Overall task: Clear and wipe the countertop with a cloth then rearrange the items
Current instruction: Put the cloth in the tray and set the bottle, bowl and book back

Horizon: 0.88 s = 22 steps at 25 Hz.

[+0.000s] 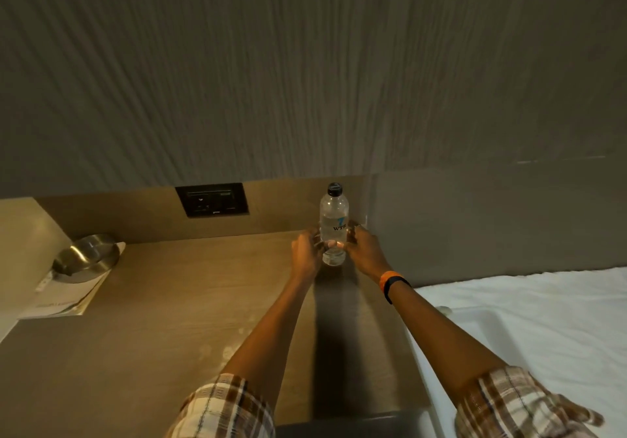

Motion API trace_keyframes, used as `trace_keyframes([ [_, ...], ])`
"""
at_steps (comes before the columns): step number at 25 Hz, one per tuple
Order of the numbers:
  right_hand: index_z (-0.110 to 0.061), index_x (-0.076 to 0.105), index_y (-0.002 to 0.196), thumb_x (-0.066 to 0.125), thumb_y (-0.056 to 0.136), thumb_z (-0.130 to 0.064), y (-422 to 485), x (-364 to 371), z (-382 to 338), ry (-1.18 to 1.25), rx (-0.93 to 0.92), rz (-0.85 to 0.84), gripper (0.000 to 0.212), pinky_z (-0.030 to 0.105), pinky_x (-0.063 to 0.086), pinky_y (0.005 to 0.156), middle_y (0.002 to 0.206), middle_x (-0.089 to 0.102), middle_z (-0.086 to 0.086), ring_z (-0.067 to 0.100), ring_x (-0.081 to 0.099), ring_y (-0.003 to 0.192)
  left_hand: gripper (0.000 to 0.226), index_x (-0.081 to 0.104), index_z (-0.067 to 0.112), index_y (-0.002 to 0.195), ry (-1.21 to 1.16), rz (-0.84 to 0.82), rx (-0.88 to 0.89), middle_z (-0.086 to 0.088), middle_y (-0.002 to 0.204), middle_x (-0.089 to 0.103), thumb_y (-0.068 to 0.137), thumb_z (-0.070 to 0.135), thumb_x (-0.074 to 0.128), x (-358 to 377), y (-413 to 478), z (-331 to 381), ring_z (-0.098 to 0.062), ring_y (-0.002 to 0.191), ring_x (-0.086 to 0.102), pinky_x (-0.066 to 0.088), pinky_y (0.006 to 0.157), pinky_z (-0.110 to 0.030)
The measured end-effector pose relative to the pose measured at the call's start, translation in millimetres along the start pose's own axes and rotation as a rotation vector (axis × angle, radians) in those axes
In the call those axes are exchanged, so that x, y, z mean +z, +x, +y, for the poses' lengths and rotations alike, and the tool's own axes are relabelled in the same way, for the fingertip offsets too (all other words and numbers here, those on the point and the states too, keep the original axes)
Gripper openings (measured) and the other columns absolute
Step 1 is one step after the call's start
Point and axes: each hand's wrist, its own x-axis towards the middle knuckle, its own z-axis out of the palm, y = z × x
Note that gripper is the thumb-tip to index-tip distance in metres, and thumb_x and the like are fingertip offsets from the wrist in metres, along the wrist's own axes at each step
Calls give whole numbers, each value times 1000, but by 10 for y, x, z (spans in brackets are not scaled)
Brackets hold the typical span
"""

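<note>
Wood-grain surface (176, 302) runs along a ribbed grey wall, with a dark socket plate (212, 199) set in the low backsplash. Mostly bare now. A metal bowl (86, 257) sits on some papers (64, 296) at the far left corner, and a clear water bottle (334, 225) with a black cap stands upright near the back right corner, close to the wall. White bed (543, 319) on the right, just beside the surface edge.

No cloth in view anywhere. With the surface this bare and faint damp-looking spots near the middle, I'd judge the clearing and wiping are done and I'm in the rearranging part. Bowl and papers may need tidying after.

Both arms reach straight forward, sleeves rolled up. My left hand (305, 251) and right hand (364, 251) cup the lower half of the bottle from either side, fingers curled round it, one fingertip showing through the plastic. Bottle base looks down on the surface, so I read this as setting it in place or about to lift it; can't tell which.
</note>
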Motion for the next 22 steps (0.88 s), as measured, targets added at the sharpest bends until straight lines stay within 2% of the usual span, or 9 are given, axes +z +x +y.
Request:
trace_keyframes([
  [3,-30,57,96,74,86,-24,-151,24,-69,65,36,42,20,8,46,69,84,62,-19,-7,61,74,39,62,1,125,25,-3,-12,-16,121,70,88,9,72,-45,-111,3,-29,115,66,54,98,-45],
  [6,-21,64,109,62,93,-15,-550,274,-146,126,79,298,17,24,52,85,99,65,-21,1,65,92,52,46,7,143,175,-33,-60,-20,132,60,96,18,64,-244,-362,-123,-33,124,56,47,104,-46],
  [9,-12,66,119,55,87,6,-919,859,-252,-69,17,452,38,39,50,98,117,68,6,25,64,109,54,41,10,149,292,-43,-13,-15,142,54,99,24,57,-748,-706,-345,-29,131,52,41,110,-37],
  [11,-10,69,113,54,82,12,-950,1433,-489,-153,-115,302,41,39,42,108,126,65,10,29,58,121,52,40,13,149,444,45,15,-9,152,45,100,27,52,-1320,-895,-624,-23,142,41,31,118,-33],
  [13,-13,68,115,56,85,5,-866,2029,-843,-188,-152,80,36,38,40,112,130,62,8,26,55,126,56,37,17,151,582,197,-23,-5,158,38,99,33,50,-1989,-1007,-948,-20,147,32,25,123,-34],
  [17,-17,59,130,59,93,-17,-598,3121,-1531,-250,-187,-204,37,27,41,107,136,56,4,19,54,126,68,29,21,154,760,400,-173,-6,160,30,95,43,56,-3376,-1027,-1471,-22,147,30,32,120,-41],
  [18,-17,55,134,60,93,-20,-503,3363,-1683,-266,-184,-256,41,25,40,107,139,52,3,18,52,128,73,27,20,155,765,411,-204,-7,161,27,94,43,60,-3690,-976,-1587,-23,148,28,33,119,-41],
  [20,-16,48,141,62,92,-23,-304,3752,-1948,-279,-175,-335,52,34,40,112,147,43,5,22,46,134,84,19,17,157,728,387,-258,-11,164,19,91,41,65,-4167,-830,-1746,-28,151,21,31,121,-41],
  [22,-13,45,143,66,90,-22,-102,3989,-2200,-287,-192,-352,58,41,41,113,149,41,10,27,45,134,91,11,13,157,724,325,-275,-13,166,10,91,43,65,-4460,-642,-1832,-32,153,13,21,125,-43],
])
